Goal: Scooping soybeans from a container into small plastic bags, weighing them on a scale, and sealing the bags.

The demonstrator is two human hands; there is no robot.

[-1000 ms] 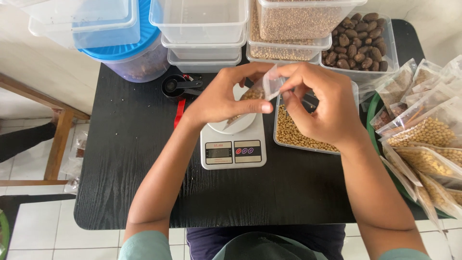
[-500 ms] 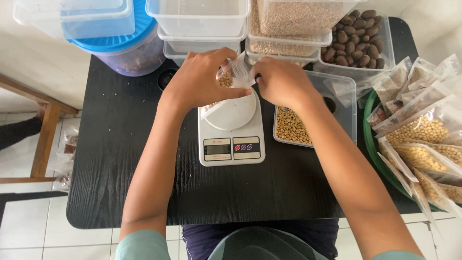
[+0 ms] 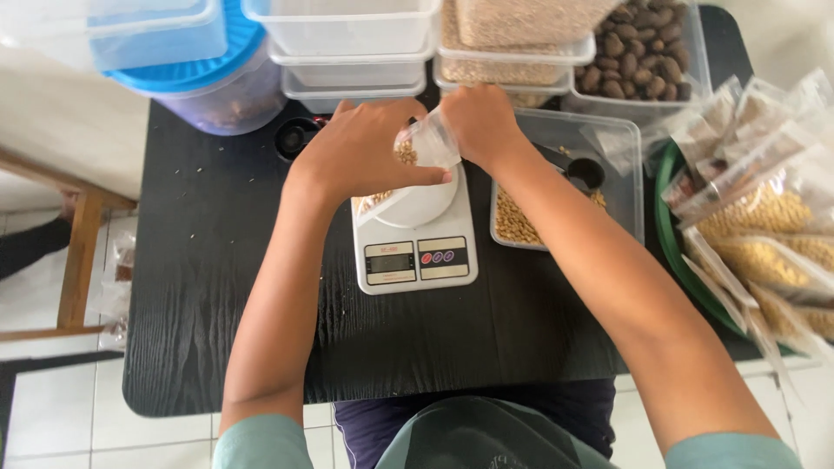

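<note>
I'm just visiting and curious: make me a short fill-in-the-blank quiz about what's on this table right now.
1. Both hands hold a small clear bag above the white kitchen ____.
2. The table top is ____ in colour.
3. The round tub at the far left has a ____ lid.
4. The left hand and right hand both touch the ____.

Missing words: scale; black; blue; bag

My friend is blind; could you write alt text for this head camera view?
Both hands, left hand and right hand, hold a small clear bag of beans over a white kitchen scale on a black table.
</note>
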